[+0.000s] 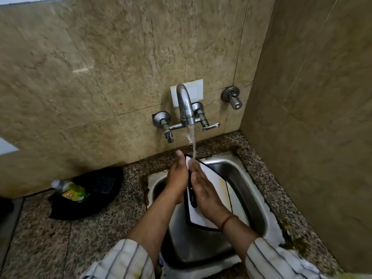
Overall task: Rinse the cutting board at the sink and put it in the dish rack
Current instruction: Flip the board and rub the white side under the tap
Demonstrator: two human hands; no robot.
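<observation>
Rinse step in hand. My left hand (pixel 177 178) grips the cutting board (pixel 209 190) from behind, fingers clamped on its edge; right hand (pixel 205 190) lies flat on its face, fingers together. Board stands in the sink (pixel 247 190), water (pixel 193 141) hitting at 12 o'clock. Next, prob: turn it, rinse other side, then rack — not in view.

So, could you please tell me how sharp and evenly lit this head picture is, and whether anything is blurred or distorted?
In the head view, the tap and the cutting board over the sink are fairly sharp; the bottle at left is smeared; a pale glare streak sits on the wall tile; the wide lens bends the wall edges; light is dim and yellowish.
</observation>
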